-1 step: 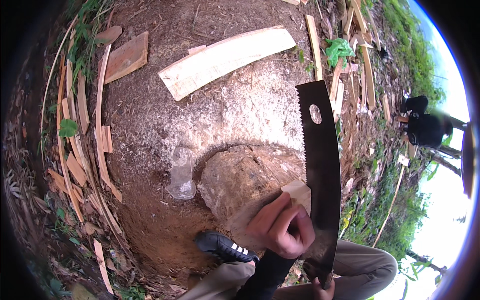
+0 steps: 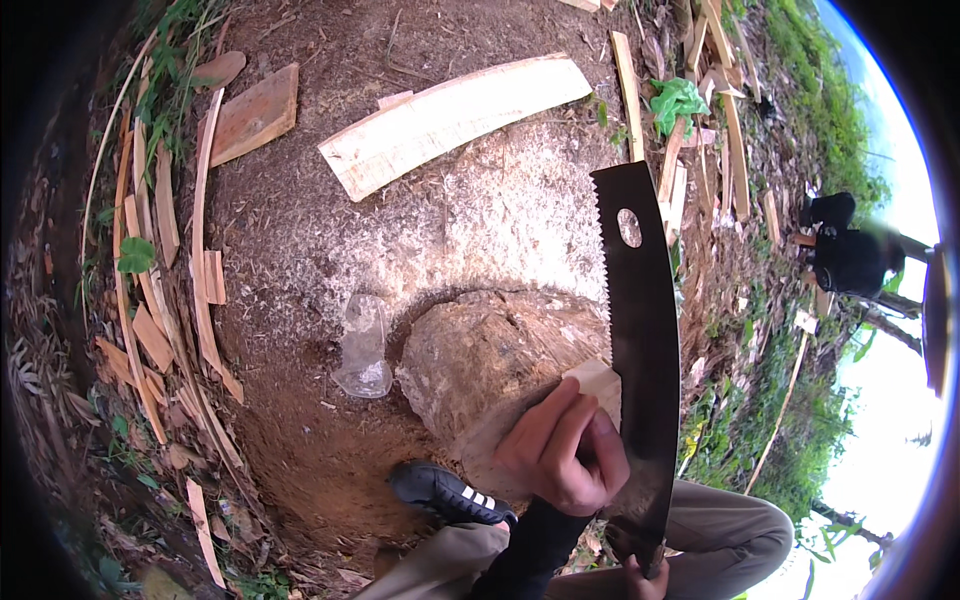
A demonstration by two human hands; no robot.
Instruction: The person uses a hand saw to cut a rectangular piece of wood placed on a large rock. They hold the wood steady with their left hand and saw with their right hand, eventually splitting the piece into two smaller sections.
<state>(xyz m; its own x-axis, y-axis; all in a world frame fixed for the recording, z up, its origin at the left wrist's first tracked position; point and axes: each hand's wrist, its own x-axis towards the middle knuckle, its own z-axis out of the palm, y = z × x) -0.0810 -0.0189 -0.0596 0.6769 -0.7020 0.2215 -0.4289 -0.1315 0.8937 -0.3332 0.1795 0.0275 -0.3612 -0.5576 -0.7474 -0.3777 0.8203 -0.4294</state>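
Note:
My left hand [image 2: 565, 450], its fingers closed, presses a small pale wood block [image 2: 595, 382] against the top of a rough log [image 2: 490, 350]. Beside the block stands a large dark handsaw [image 2: 642, 300], blade pointing away from me. Its teeth face left, and an oval hole pierces the blade near the far end. The blade touches or nearly touches the block's right end; I cannot tell which. Low in the view, my right hand [image 2: 648, 578] grips the saw's handle, which is mostly hidden.
A broad pale plank [image 2: 455, 120] lies on sawdust beyond the log. Left of the log is a clear plastic piece [image 2: 364, 350]. Long wood strips [image 2: 203, 250] line the left; more lie right, near a green plastic bag [image 2: 678, 103]. My black shoe [image 2: 445, 490] is beside the log.
My left fingers have shifted very slightly on the wood block. The saw has barely moved, a touch to the left.

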